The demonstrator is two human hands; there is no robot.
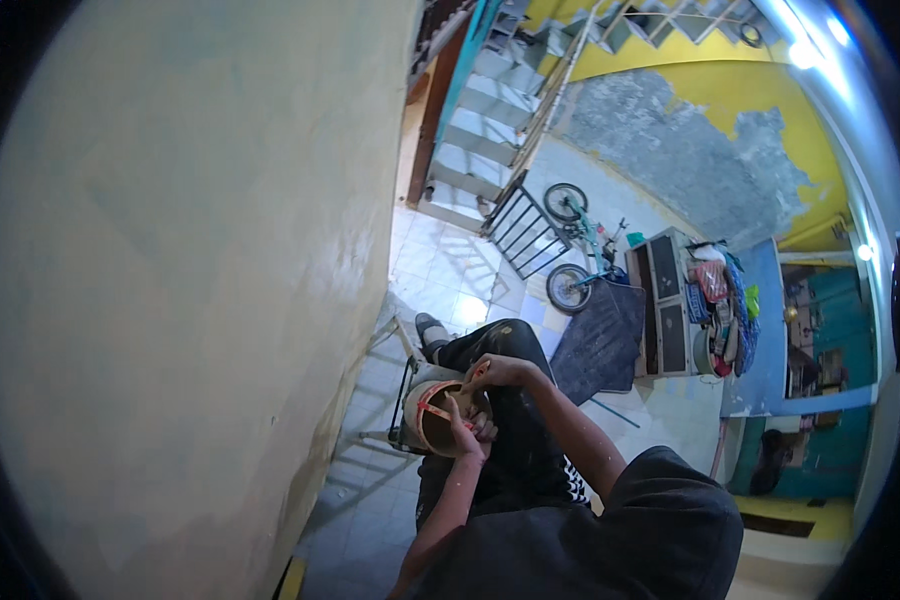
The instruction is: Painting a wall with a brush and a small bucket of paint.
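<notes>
A pale round bucket (416,424) with a red-orange rim is in front of my lap, at the top of a light-coloured stand (406,340) with splayed legs. Over the bucket's mouth my left hand (467,428) is closed, thumb stretched along a slim orange strip-like tool (436,409) whose exact kind I cannot make out. Just beyond it, my right hand (494,372) bends down at the bucket's far right rim with fingers pinched together. A small orange bit shows at those fingers; what they hold is too small to name. The bucket's inside is partly hidden by my hands.
A large pale wall (190,300) rises close on my left. Ahead are tiled stairs (485,130), a dark metal gate (526,232) and a small teal bicycle (590,245). To the right, a dark mat (602,340) lies beside a cabinet (667,290) piled with cloths.
</notes>
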